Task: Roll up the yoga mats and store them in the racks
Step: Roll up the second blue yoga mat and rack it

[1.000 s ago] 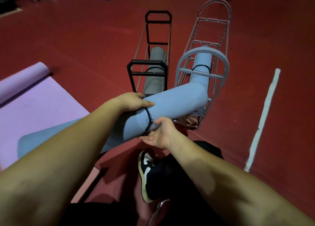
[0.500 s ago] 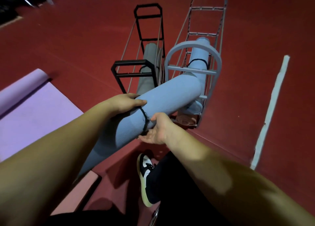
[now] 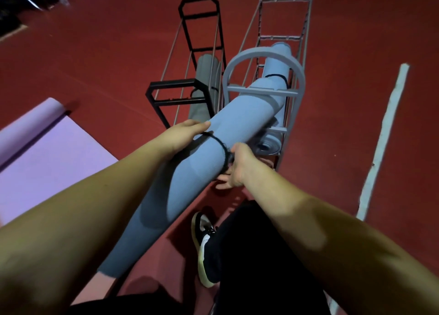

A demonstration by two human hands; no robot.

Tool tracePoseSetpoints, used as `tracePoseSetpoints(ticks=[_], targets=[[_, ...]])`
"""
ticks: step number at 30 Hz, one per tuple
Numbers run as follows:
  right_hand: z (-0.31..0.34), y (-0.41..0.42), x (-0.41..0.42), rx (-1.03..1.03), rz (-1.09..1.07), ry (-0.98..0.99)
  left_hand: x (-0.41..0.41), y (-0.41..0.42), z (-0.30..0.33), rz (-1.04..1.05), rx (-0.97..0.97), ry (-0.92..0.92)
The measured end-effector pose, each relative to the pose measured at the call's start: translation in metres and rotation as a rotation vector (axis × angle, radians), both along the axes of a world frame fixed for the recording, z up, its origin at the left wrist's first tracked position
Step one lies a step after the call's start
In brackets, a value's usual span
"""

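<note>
Head view: left hand [image 3: 183, 136] and right hand [image 3: 235, 167] grasp rolled blue mat [image 3: 213, 148], its far end inside grey rack [image 3: 263, 53].

head view, looking steeply down

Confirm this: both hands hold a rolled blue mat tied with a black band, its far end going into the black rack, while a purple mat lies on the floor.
Not quite. The head view shows the rolled blue mat, held by the left hand and right hand, entering the grey arched rack, not the black rack. The black band and the purple mat are as stated.
</note>
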State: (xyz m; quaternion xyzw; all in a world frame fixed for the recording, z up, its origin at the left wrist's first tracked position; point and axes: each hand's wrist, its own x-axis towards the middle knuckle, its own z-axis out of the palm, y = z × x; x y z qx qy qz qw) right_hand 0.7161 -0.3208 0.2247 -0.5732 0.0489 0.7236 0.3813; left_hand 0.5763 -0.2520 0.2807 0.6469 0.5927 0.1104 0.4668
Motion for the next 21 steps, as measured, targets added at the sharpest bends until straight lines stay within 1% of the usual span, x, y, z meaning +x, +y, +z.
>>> tracePoseSetpoints(ticks=[2, 4, 8, 9, 11, 12, 13, 14, 16, 17, 19, 21], targets=[[-0.005, 0.004, 0.012, 0.024, -0.106, 0.014, 0.009, 0.003, -0.004, 0.032, 0.007, -0.088], [-0.010, 0.009, 0.022, 0.045, -0.218, 0.020, 0.023, 0.005, -0.009, 0.065, -0.026, -0.197], [-0.032, 0.027, 0.046, 0.096, -0.441, 0.024, 0.048, 0.015, -0.012, 0.041, -0.078, -0.351], [-0.040, 0.035, 0.054, 0.132, -0.486, 0.021, 0.049, 0.021, -0.016, 0.038, -0.091, -0.364], [-0.042, 0.041, 0.071, 0.209, -0.537, -0.016, 0.043, 0.021, -0.025, -0.005, -0.157, -0.217], [-0.039, 0.043, 0.078, 0.227, -0.557, -0.020, 0.037, 0.017, -0.033, -0.020, -0.268, -0.170], [-0.036, 0.046, 0.086, 0.241, -0.583, -0.025, 0.033, 0.011, -0.042, -0.014, -0.420, -0.186], [-0.031, 0.047, 0.092, 0.251, -0.578, -0.047, 0.031, 0.004, -0.047, 0.018, -0.536, -0.243], [-0.026, 0.047, 0.096, 0.274, -0.535, -0.092, 0.031, -0.001, -0.058, 0.101, -0.628, -0.380], [-0.024, 0.044, 0.095, 0.286, -0.503, -0.104, 0.033, -0.001, -0.061, 0.139, -0.628, -0.425], [-0.030, 0.032, 0.088, 0.289, -0.438, -0.098, 0.036, 0.000, -0.060, 0.146, -0.610, -0.487], [-0.043, 0.011, 0.080, 0.330, -0.298, -0.006, 0.041, 0.002, -0.060, 0.144, -0.565, -0.481]])
